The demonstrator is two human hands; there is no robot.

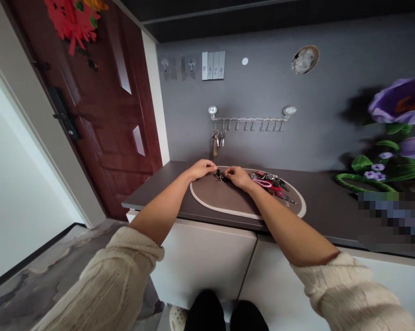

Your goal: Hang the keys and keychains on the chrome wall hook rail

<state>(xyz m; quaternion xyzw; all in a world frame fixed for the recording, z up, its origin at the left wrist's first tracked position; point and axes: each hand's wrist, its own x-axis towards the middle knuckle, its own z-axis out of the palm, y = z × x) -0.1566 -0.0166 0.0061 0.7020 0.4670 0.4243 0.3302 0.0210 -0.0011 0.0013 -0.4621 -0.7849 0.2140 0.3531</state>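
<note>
An oval brown mat (pixel 228 197) with a pale rim lies on a dark countertop (pixel 325 202). Over its far edge my left hand (pixel 202 168) and my right hand (pixel 238 177) meet, both pinched on a small dark bunch of keys (pixel 220 175) held between them. To the right of my right hand a pile of keys, a pink loop and red-handled tools (pixel 274 184) rests on the mat. On the grey wall behind, a metal hook rail (pixel 250 119) carries two key bunches (pixel 217 140) at its left end.
A dark red door (pixel 100 105) with a black handle stands at the left. Purple artificial flowers (pixel 397 138) sit at the right end of the counter. White cabinet fronts (pixel 207 257) are below the counter, and a white slipper (pixel 177 318) shows by my feet.
</note>
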